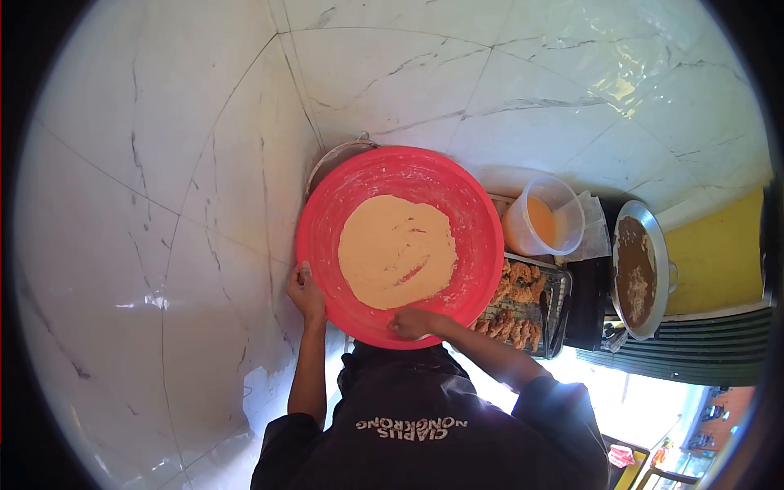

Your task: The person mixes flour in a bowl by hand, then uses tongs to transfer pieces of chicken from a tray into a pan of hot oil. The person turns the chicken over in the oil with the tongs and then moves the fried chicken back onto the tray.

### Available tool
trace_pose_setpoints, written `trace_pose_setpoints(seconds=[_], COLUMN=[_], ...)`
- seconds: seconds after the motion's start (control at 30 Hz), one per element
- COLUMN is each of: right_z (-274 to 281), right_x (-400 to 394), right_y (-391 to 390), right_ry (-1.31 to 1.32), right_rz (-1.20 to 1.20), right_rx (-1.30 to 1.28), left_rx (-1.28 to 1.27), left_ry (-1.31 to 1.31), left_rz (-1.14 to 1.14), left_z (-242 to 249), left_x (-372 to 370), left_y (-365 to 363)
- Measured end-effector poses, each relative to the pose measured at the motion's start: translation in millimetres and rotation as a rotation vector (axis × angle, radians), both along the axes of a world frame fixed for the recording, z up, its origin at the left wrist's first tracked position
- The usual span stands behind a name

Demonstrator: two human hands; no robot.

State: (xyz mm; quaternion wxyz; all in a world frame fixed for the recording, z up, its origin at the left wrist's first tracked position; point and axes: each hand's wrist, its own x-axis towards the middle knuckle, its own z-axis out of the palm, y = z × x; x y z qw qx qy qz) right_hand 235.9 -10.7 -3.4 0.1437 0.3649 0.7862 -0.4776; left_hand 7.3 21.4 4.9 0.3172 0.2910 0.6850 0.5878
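Steadying a wide, round red plastic basin (480, 233), a person's left hand (307, 294) closed on the rim while the right hand (412, 322) appeared curled over the near side, its contents, if any, impossible to tell. Pale, fine powder (376, 245) lay in the basin, just beyond the right hand. Work seemed centred on handling that powder; further motion called for a firm left grip. Golden-brown crusted pieces (523, 282) sat to the right hand's right.

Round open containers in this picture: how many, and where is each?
3: the red basin in the middle, the plastic tub to its right, and the metal pan farther right. Another may be hidden under the basin.
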Motion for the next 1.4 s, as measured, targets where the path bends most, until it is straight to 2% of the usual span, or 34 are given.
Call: trace_pose_setpoints(seconds=[0.03, 0.1, 0.2, 0.23, 0.3, 0.33, 0.4, 0.47, 0.57, 0.63, 0.67, 0.73, 0.77, 0.83, 0.93, 1.0, 1.1, 1.17, 1.27, 1.33, 1.4], right_z=[-1, 24, 50, 39, 15, 11, 19, 53, 35, -1, 0, 3, 12, 33, 34, -5, 25, 52, 52, 5, -13], right_x=[14, 54, 58, 44, 8, 13, 26, 59, 66, 32, 24, 17, 28, 63, 55, 20, 14, 48, 47, 14, -5], right_y=[0, 11, 24, 17, 7, 9, 9, 20, 23, 20, 15, 5, 4, 14, 19, 8, 8, 14, 26, 12, 4], right_ry=[0.002, -0.459, -0.594, -0.591, -0.346, -0.352, -0.399, -0.595, -0.543, -0.303, -0.306, -0.114, -0.112, -0.465, -0.505, -0.284, -0.373, -0.568, -0.572, -0.314, -0.242], right_rz=[0.003, -0.102, -0.197, -0.200, 0.043, 0.051, -0.004, -0.183, -0.192, 0.118, 0.117, 0.019, 0.016, -0.131, -0.072, 0.106, -0.010, -0.169, -0.142, -0.025, 0.023], right_rx=[-0.005, 0.128, 0.143, 0.137, 0.028, 0.037, 0.090, 0.172, 0.173, 0.010, 0.010, 0.018, 0.013, 0.136, 0.092, 0.070, 0.030, 0.139, 0.053, 0.056, 0.094], left_rx=[0.007, 0.015, -0.010, -0.012, -0.008, 0.003, 0.005, -0.004, 0.013, 0.037, 0.062, 0.060, 0.056, 0.048, 0.036, 0.024, 0.050, 0.053, 0.067, 0.074, 0.072], left_ry=[0.018, 0.041, 0.037, 0.037, 0.029, 0.035, 0.045, 0.065, -0.028, -0.040, -0.053, -0.036, -0.015, -0.012, -0.021, -0.027, -0.092, -0.077, -0.038, -0.061, -0.094], left_rz=[-0.001, -0.003, 0.032, 0.024, 0.021, 0.007, -0.008, 0.052, 0.078, 0.072, 0.076, 0.078, 0.071, 0.075, 0.073, 0.051, 0.062, 0.047, 0.053, 0.055, 0.062], left_z=[-2, -5, -7, -9, -9, -9, -10, -7, -4, -3, -2, 1, 2, -9, -8, -6, -4, -1, -9, 1, -3], left_x=[-2, -4, -1, -3, -4, -6, -9, -3, 1, 1, 1, 2, 1, -2, -4, -4, -5, -3, -5, -3, -1], left_y=[-1, -2, 0, -1, -1, 0, -4, -1, -1, 1, 2, 2, 1, 2, 1, -2, 1, 0, 0, 2, 1])
